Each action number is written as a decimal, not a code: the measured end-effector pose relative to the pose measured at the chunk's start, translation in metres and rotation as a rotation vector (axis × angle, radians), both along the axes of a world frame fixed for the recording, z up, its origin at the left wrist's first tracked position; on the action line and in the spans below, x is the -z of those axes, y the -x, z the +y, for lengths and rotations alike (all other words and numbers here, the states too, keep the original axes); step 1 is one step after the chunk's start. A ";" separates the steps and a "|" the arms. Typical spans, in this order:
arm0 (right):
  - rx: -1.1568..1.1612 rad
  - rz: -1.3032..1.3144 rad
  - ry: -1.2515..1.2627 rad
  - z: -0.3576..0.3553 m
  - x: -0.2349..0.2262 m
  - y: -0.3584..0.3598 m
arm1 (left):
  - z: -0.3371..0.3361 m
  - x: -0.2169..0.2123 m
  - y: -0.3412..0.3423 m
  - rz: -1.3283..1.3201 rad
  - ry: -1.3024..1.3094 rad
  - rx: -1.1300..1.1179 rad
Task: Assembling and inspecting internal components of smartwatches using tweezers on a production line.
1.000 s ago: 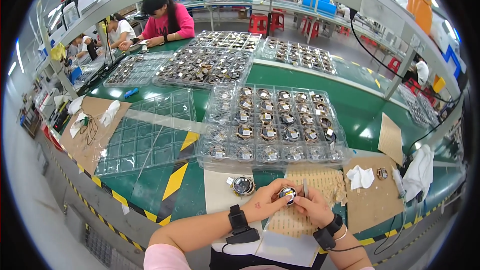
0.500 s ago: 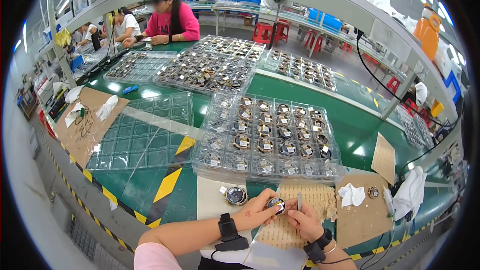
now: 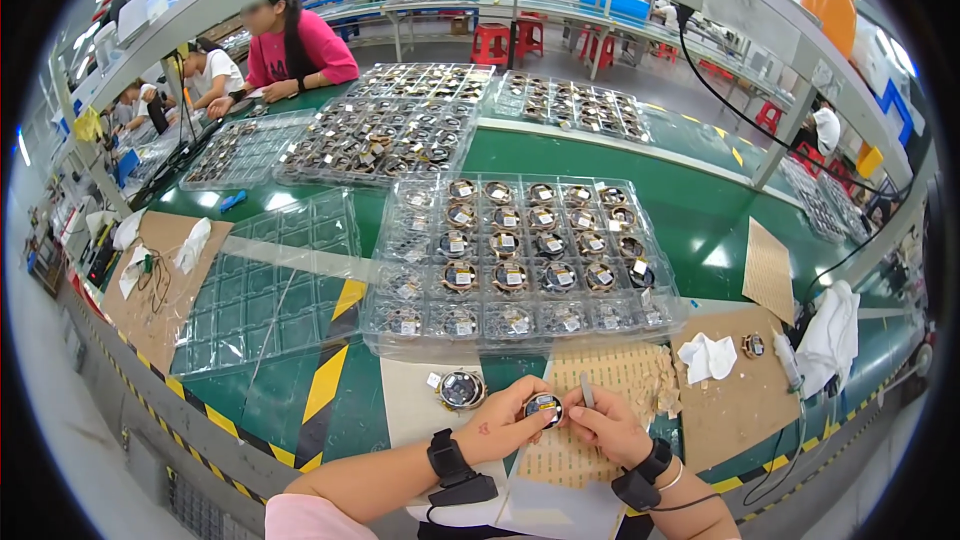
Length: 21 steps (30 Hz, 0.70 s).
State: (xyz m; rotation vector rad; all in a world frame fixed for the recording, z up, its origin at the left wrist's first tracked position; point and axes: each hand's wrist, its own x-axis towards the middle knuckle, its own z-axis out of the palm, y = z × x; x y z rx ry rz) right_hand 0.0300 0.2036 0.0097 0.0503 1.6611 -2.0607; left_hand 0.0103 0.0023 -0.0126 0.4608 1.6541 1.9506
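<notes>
Both of your hands stayed low in the centre of the frame over the last second, and the small round part [image 3: 543, 407] remained pinched between them; what shifted was mostly your head, so the big clear tray of round parts [image 3: 515, 260] slid a little in the view while the work itself held its place. Your left hand [image 3: 505, 423] kept its grip closed on the round part, fingers curled round its rim from the left side. Your right hand [image 3: 603, 422] pressed against the part's right edge and also held a thin grey tool [image 3: 587, 391], which stood nearly upright just right of the part; that grip was closed too. You had not set the part down, so the handling looked to be mid-step, not finished. The round part sat right at the meeting point of both grips, raised slightly above the perforated brown sheet [image 3: 622, 380] on the counter [image 3: 700, 220]. A second, larger round piece [image 3: 461, 389] lay on the pale paper just to the left of your left hand, near but not touching it. A white cloth [image 3: 708, 356] rested on the cardboard further right, well apart from your hands.
</notes>
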 end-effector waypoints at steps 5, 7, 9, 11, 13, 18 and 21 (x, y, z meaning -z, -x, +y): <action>-0.080 0.030 -0.048 0.003 0.002 -0.001 | -0.003 -0.003 0.000 0.002 0.044 0.052; -0.104 0.048 -0.064 0.004 0.005 -0.001 | -0.002 -0.003 -0.001 0.013 0.056 0.061; -0.121 0.081 -0.095 0.005 0.010 -0.001 | -0.002 -0.003 -0.002 0.032 0.075 0.068; -0.136 0.099 -0.114 0.005 0.010 -0.002 | 0.000 -0.006 -0.004 0.081 0.068 0.065; -0.122 0.091 -0.125 0.003 0.006 -0.002 | 0.002 -0.009 -0.006 0.173 0.056 0.059; -0.040 0.066 -0.062 -0.006 0.000 -0.006 | 0.000 -0.010 -0.005 0.175 0.106 0.113; -0.033 0.040 -0.045 -0.005 0.005 -0.005 | 0.002 -0.001 -0.007 0.340 0.082 0.053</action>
